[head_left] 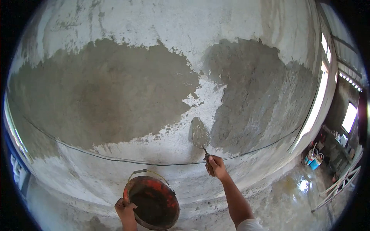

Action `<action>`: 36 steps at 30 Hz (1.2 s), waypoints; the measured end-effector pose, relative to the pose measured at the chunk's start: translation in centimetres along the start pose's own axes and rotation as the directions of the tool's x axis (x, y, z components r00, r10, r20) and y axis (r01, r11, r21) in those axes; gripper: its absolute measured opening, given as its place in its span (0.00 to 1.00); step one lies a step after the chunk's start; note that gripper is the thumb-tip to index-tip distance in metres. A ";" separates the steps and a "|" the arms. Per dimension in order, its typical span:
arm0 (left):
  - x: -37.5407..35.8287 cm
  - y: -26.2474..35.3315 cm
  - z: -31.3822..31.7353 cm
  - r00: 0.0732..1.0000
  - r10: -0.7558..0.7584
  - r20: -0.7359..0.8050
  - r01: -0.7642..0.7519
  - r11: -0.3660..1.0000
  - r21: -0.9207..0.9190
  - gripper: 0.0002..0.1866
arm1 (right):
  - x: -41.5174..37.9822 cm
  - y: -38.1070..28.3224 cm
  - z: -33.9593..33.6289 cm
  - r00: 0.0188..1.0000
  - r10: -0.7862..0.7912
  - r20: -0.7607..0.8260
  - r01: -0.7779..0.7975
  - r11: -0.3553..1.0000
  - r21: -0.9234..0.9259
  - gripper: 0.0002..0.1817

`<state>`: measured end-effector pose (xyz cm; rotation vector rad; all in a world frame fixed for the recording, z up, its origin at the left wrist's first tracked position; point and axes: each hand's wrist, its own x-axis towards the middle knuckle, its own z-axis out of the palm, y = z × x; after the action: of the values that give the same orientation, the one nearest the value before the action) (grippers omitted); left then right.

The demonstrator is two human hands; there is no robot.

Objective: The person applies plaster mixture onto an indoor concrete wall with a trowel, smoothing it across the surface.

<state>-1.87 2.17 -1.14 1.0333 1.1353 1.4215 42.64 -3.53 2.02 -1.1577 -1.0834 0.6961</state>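
Observation:
My right hand (216, 167) is closed around the handle of a trowel (200, 133). The trowel's blade points up, smeared with grey mortar, and overlaps the pale strip of wall between two patches of plaster. At the lower left, my left hand (126, 211) grips the rim of a red-orange bucket (158, 188). Dark mortar coats the inside of the bucket, and its wire handle (145, 171) stands up toward the wall. One wide grey plaster patch (104, 92) covers the wall on the left, another plaster patch (250, 96) the right side.
A dark cable (127, 160) runs across the wall just below the plaster, passing behind the trowel's handle. Blue and white containers (315, 159) stand on the floor at right, near a white frame (339, 188). Window openings (317, 102) line the right side. Wet floor (293, 192) glints below.

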 end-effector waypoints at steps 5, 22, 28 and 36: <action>-0.9 1.3 0.0 1.000 -0.024 0.013 0.024 0.999 0.030 0.11 | 2.9 -5.9 2.6 0.987 -0.155 -0.037 0.158 0.981 0.110 0.24; -3.2 -3.3 -0.9 0.986 -0.041 -0.161 0.054 0.995 0.079 0.15 | -13.6 7.4 5.0 0.973 0.199 -0.114 -0.210 0.973 -0.100 0.14; -5.9 -0.4 0.9 0.983 -0.137 -0.121 0.166 0.946 0.278 0.13 | -19.5 2.2 6.6 0.982 -0.181 0.061 0.170 0.682 -0.711 0.16; -4.3 -2.4 -4.2 0.991 -0.122 0.048 0.108 0.966 0.235 0.12 | -25.5 1.8 10.1 0.998 0.013 -0.056 -0.056 0.414 -0.908 0.12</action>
<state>-4.96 -2.47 -4.44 1.1460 1.3168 1.1770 24.27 -21.78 -7.22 -2.1380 -1.4609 0.0076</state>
